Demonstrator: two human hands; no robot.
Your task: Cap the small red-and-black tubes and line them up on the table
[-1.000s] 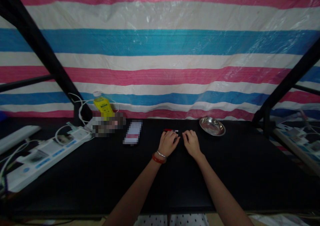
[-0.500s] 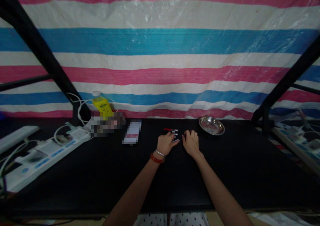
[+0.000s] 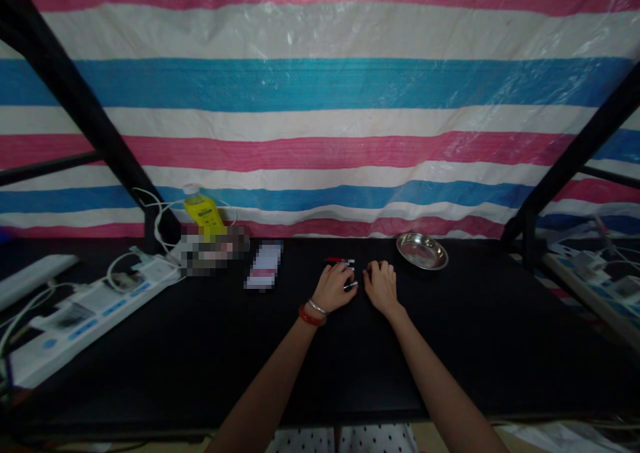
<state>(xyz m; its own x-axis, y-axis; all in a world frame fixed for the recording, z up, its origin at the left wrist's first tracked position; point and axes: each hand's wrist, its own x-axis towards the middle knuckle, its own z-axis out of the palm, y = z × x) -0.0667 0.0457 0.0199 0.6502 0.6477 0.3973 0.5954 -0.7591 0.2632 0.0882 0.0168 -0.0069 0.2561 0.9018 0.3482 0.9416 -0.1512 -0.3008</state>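
My left hand (image 3: 334,289), with a silver and a red bracelet at the wrist, is low over the black tabletop. Its thumb and fingers are closed around a slim pen-like stick (image 3: 351,285), whose silvery end shows. Just beyond the fingertips lies a red pen-like stick (image 3: 339,261) with a shiny end. Part of another silver-tipped one shows beside it, mostly covered by my fingers. My right hand (image 3: 382,287) rests palm down just to the right, its fingers bent and the thumb apart from them. I see nothing in it, though its underside is hidden.
A round steel dish (image 3: 423,251) sits beyond my right hand. To the left are a phone (image 3: 264,266), a blurred patch, a yellow bottle (image 3: 204,214) and a white power strip (image 3: 95,319) with cables. A striped tarp (image 3: 320,153) hangs behind the tabletop, between black posts.
My left thumb has drawn in from a stretched-out pose, and more of the stick beside it shows. My right hand has stayed nearly still. The view has shifted very slightly.
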